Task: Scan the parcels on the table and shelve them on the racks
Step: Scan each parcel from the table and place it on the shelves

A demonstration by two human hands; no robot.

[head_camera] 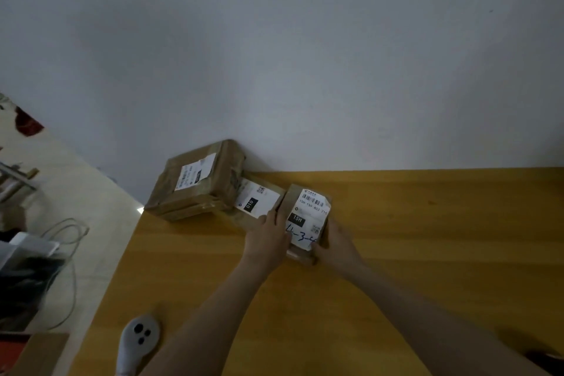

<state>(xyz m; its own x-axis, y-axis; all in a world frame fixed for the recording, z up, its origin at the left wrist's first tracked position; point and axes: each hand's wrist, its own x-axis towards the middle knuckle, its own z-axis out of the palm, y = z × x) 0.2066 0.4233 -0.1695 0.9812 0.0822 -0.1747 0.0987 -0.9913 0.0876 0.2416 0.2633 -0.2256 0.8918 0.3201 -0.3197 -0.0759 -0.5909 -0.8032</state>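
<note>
A small cardboard parcel (308, 217) with a white label marked "15H" and blue handwriting sits on the yellow wooden table (427, 238). My left hand (267, 238) grips its left side and my right hand (334, 243) grips its right side. Just left of it lies a flat parcel (254, 201) with a label marked "010". A larger taped brown parcel (198, 181) lies at the table's far left corner against the wall. A white handheld scanner (137, 342) lies near the table's front left edge.
A grey wall rises right behind the table. To the left, off the table, the floor holds a white cable (71, 256), dark bags (24, 284) and a cardboard box (33, 354). A dark object (546, 360) shows at the lower right corner.
</note>
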